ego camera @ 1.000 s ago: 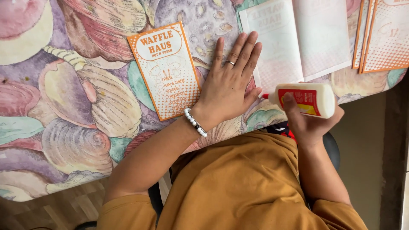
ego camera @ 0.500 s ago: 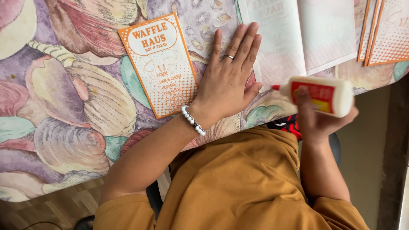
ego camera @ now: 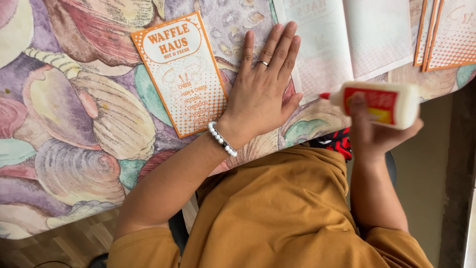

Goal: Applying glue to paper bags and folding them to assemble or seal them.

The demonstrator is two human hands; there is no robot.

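The glue bottle (ego camera: 382,104), white with a red and yellow label and a red tip, lies on its side in the right hand (ego camera: 379,131), at about 3 o'clock in the view, just past the near edge of the bench (ego camera: 74,149). Its tip points toward 9 o'clock. The right hand wraps the bottle from below, fingers curled behind it and the thumb (ego camera: 358,111) laid across the label.

At 9 o'clock from the tip, the left hand (ego camera: 260,97) lies flat on the bench, palm down, fingers straight and close together, pointing toward 1 o'clock. A ring (ego camera: 262,63) sits on one finger and a white bead bracelet (ego camera: 221,139) circles the wrist. The fingertips rest on the left edge of an open white leaflet (ego camera: 347,39), which spreads away toward 12 o'clock with faint orange print showing through.

Just beside the left hand, at 9 o'clock from it, an orange and white printed card (ego camera: 181,72) lies face up, tilted slightly. At 2 o'clock from the bottle, a few more orange-edged cards (ego camera: 446,34) overlap near the bench's corner.

The bench is covered with a cloth of large seashell patterns in purple, pink and teal. At 6 o'clock, the person's mustard-coloured shirt (ego camera: 277,213) fills the lower view.
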